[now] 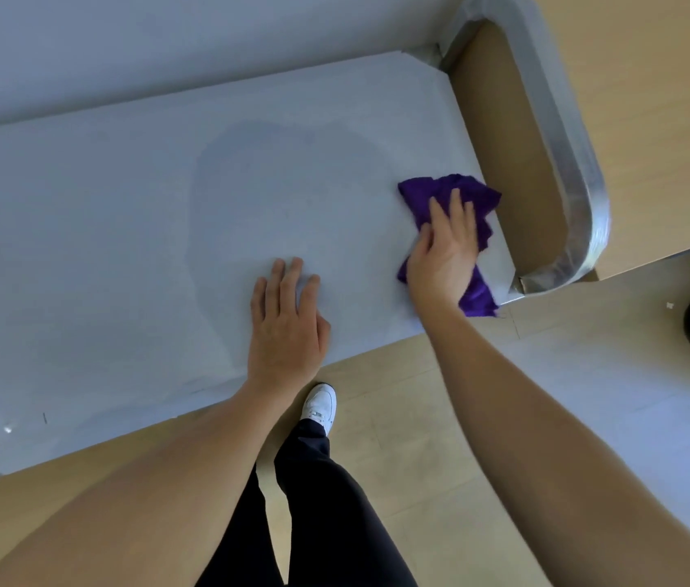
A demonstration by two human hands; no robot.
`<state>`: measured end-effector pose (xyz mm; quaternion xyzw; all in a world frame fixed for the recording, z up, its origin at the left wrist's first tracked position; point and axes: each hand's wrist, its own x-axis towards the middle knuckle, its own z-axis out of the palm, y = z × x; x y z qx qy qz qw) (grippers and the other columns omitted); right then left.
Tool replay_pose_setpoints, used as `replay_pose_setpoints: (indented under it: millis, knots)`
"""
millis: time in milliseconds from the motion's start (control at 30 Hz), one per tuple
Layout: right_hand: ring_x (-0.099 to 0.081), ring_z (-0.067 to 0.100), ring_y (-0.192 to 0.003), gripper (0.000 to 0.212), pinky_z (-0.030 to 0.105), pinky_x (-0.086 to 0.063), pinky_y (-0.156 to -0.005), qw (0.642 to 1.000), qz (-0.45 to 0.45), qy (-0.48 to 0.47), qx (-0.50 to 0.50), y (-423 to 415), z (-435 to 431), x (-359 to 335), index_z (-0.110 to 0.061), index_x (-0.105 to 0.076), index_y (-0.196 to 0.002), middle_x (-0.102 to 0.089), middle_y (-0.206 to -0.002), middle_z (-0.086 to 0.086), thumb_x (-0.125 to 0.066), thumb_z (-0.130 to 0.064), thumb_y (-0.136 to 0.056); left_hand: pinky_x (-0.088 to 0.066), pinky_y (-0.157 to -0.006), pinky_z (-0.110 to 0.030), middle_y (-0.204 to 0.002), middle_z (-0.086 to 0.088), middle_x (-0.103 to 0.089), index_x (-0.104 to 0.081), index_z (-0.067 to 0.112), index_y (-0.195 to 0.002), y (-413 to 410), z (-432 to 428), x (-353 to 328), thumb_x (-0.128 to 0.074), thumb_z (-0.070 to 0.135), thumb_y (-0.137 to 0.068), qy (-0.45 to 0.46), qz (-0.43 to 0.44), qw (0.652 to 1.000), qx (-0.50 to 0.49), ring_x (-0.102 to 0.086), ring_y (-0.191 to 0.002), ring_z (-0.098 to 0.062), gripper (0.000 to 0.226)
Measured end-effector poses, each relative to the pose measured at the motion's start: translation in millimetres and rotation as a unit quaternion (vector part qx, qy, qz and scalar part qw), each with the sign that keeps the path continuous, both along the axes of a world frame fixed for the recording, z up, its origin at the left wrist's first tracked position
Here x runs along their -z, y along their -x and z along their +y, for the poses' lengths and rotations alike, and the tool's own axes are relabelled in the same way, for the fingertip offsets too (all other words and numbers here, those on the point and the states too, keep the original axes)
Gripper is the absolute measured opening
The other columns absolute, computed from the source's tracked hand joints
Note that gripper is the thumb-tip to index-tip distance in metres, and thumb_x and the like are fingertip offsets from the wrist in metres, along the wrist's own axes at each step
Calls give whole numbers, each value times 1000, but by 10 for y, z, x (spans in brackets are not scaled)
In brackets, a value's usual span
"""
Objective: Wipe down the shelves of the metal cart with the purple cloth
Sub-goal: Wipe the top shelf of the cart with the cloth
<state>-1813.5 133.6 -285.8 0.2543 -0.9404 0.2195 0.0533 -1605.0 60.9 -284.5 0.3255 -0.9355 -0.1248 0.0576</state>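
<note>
cloth: crumpled purple fabric cloth [468, 197], on the top shelf at its right end, close to the near-right corner, just beside the handle
cloth axis: long axis runs far-to-near, roughly along the shelf's short right edge; far end bunched wide, near end tapers to a tail at the shelf's front edge
right hand: right hand [445, 252] pressed palm-down on the cloth's middle, fingers spread toward the far side, pinning it flat rather than fisting it; cloth sticks out beyond the fingers and behind the wrist
key relation: cloth is directly under the right hand; unwiped-looking shelf lies to the hand's left, so next stroke likely sweeps left (judgement)
left hand: left hand [286, 309] flat and empty on the shelf near the front edge, holding nothing, bracing; well apart from the cloth
shelf: flat pale grey metal top shelf [102, 247] of the cart, faint darker patch mid-shelf, possibly damp
handle: curved silver tube handle [576, 171] at right end
lower shelves: not visible
progress: top shelf underway, guess
</note>
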Motion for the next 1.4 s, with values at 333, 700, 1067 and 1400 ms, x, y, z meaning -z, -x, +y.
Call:
replay_pose_setpoints:
  millis: [333, 700, 1067, 1400]
  knots:
    - [-56, 34, -118, 34, 43, -45, -101, 963, 31, -14, -268, -448, -246, 24, -7, -64, -122, -58, -134, 14, -58, -7, -89, -29, -115, -52, -147, -16, -44, -56, 8, -129, -19, -20, -4, -40, 17, -90, -10, 21, 1000, -2, -34, -141, -35, 43]
    - [-44, 30, -133, 35, 36, -32, -112, 993, -41, 32, -108, -953, -339, -22, -8, -62, -125, -54, -140, 10, -51, -6, -92, -30, -114, -51, -145, -16, -47, -58, 9, -126, -25, -44, 21, -42, 17, -90, -28, 48, 998, -8, -38, -139, -36, 40]
    - [-35, 21, -141, 36, 34, -29, -113, 991, -25, -27, -128, -1131, -377, -118, -20, -58, -131, -47, -147, 1, -45, -23, -97, -36, -106, -48, -142, -15, -48, -53, 5, -127, -804, -942, -107, -42, 5, -81, -35, 64, 995, -65, -43, -134, -33, 47]
    - [-40, 28, -137, 41, 37, -34, -112, 974, -23, -12, -224, -2113, -1048, -46, -14, -58, -131, -48, -146, 6, -51, -14, -91, -33, -110, -49, -146, -17, -44, -52, 3, -128, -1069, -1114, -6, -42, 3, -86, -23, 40, 996, -80, -37, -138, -34, 43]
